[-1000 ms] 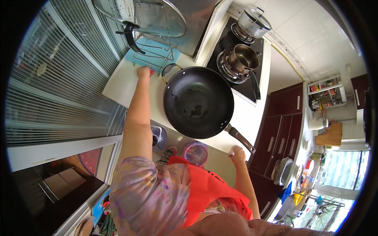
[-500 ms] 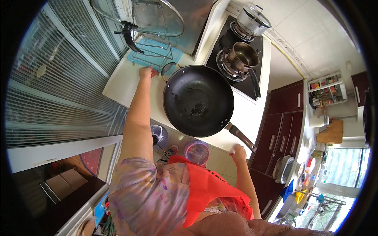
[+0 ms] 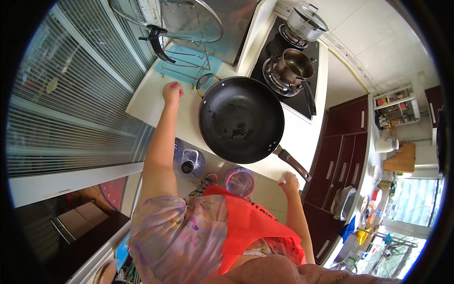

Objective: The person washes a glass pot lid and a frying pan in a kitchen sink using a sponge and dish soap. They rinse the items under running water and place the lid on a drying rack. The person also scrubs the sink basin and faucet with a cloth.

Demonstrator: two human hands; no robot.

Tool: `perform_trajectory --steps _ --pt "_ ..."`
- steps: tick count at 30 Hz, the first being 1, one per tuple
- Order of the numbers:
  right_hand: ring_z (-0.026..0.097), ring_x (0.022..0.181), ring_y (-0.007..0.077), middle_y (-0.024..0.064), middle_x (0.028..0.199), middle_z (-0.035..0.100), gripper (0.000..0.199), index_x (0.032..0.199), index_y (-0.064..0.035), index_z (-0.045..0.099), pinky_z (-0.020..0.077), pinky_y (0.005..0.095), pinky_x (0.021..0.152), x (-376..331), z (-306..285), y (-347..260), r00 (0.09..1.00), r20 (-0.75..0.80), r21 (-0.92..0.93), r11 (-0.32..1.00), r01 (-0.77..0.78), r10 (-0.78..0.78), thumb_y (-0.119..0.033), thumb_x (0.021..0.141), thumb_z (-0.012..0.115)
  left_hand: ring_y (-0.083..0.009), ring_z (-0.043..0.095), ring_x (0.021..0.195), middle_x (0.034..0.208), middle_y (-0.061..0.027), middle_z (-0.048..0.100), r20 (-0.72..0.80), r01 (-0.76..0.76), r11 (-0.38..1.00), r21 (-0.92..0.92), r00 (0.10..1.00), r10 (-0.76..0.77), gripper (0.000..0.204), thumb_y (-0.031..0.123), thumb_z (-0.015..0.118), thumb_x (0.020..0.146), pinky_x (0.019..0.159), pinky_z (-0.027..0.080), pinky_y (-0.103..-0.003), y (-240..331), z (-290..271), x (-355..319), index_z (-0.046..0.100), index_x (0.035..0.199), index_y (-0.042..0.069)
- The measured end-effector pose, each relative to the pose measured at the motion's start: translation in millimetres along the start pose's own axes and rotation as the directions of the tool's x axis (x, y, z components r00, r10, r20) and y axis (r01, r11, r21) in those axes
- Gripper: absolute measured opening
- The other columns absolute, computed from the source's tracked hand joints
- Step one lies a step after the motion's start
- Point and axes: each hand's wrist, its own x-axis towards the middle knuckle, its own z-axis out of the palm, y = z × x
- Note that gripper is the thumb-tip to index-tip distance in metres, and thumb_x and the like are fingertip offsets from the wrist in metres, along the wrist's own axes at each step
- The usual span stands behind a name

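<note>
A large black wok point(image 3: 241, 118) stands on the white counter point(image 3: 188, 124) in front of me. Its brown-and-black long handle point(image 3: 294, 165) points toward my right hand, and a small loop handle point(image 3: 204, 81) sits at its far left. My left hand point(image 3: 173, 92) is closed, held over the counter left of the loop handle and apart from the wok. My right hand point(image 3: 289, 183) is closed on a small crumpled white tissue point(image 3: 284, 178), by the counter's front edge just below the long handle. The wok's inside looks wet in places.
A wire rack point(image 3: 194, 66) on a blue mat point(image 3: 176, 53) holds a glass lid point(image 3: 189, 21). The gas stove at the back right bears a saucepan point(image 3: 294, 66) and a lidded steel pot point(image 3: 306, 23). A pink-rimmed bin point(image 3: 240, 183) and a water jug point(image 3: 191, 165) stand on the floor.
My left hand has drawn back from the blue mat's front edge and lifted, its fingers now curled. My right hand stays near the wok's long handle with the tissue.
</note>
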Motion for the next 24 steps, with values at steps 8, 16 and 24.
perform_trajectory --steps 8,16,24 --pt "0.056 0.102 0.0320 0.0142 0.105 0.059 0.059 0.106 -0.0063 0.055 0.0478 0.0404 0.082 -1 -4 -2 1.000 -0.009 0.011 1.000 -0.007 0.007 -0.020 0.057 0.085 -0.0361 0.049 0.110 0.116 -0.0179 0.056 0.298 -0.474 0.544 0.693 0.875 0.382 0.050 0.007 0.067 0.070 0.094 0.040 -0.040 2 -28 -83 0.054 0.118 0.009" --pt "0.057 0.100 0.0315 0.0133 0.104 0.059 0.057 0.105 -0.0079 0.056 0.0474 0.0406 0.082 2 5 4 0.999 -0.048 0.025 0.999 0.022 -0.021 -0.018 0.057 0.085 -0.0333 0.055 0.094 0.097 -0.0154 0.059 0.090 -0.453 0.519 0.725 0.809 0.581 0.028 -0.003 0.061 0.071 0.082 0.045 -0.040 2 -100 -99 0.063 0.097 0.005" --pt "0.057 0.098 0.0326 0.0132 0.102 0.059 0.057 0.105 -0.0083 0.056 0.0472 0.0412 0.081 3 8 5 0.997 -0.071 0.024 0.999 0.037 -0.035 -0.016 0.056 0.084 -0.0331 0.057 0.090 0.091 -0.0153 0.060 0.139 -0.464 0.493 0.736 0.816 0.561 0.023 -0.005 0.059 0.073 0.078 0.046 -0.040 3 -113 -118 0.064 0.093 0.005"
